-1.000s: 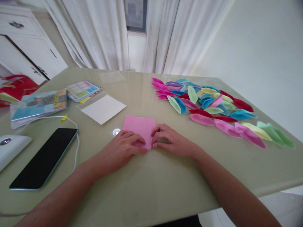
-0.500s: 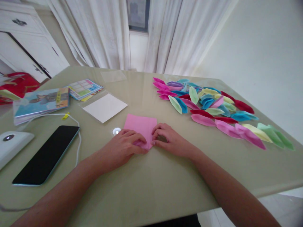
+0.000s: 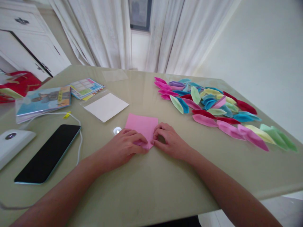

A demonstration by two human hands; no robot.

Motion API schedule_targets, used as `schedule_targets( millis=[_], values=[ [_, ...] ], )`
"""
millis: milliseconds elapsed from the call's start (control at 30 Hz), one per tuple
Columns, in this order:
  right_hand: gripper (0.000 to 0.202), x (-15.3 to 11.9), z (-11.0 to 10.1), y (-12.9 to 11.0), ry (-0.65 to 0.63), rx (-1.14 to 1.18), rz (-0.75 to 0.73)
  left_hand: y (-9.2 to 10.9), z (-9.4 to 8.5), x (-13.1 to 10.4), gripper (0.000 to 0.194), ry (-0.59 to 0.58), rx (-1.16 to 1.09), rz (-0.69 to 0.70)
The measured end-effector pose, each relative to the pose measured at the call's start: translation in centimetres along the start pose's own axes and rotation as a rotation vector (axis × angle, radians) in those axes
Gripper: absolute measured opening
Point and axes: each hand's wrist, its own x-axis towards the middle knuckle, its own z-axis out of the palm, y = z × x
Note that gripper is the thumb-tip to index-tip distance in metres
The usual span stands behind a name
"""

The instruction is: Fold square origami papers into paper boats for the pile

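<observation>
A pink sheet of paper [image 3: 142,123] lies on the table in front of me, its near right corner folded between my hands. My left hand [image 3: 126,142] rests across its near left part, fingers bent and pressing it down. At the right edge, my right hand [image 3: 169,140] pinches the paper with thumb and curled fingers. The fingertips partly cover the fold. Beside my left hand sits a small round white spot or disc [image 3: 117,130], too unclear to name.
Several folded paper pieces [image 3: 209,104] in many colours spread over the right of the table [image 3: 165,189]. To the left are a white sheet [image 3: 106,107], a booklet [image 3: 44,101], printed cards [image 3: 86,88], a phone [image 3: 48,154], a white cable [image 3: 80,145] and a white device [image 3: 16,146].
The whole view has shifted slightly. Both hands stay at the same place on the pink paper, with hardly any visible movement.
</observation>
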Motion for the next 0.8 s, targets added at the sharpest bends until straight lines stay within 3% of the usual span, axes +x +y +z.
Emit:
schedule_targets(
  millis=[567, 800],
  values=[
    [0.012, 0.1, -0.2, -0.2, -0.01, 0.035, 0.031, 0.4, -0.2, 0.2, 0.037, -0.014, 0.025, 0.034],
    [0.012, -0.1, -0.2, -0.5, 0.038, 0.033, 0.025, 1.3, 0.0, 0.3, 0.042, -0.02, 0.045, -0.04]
  ],
)
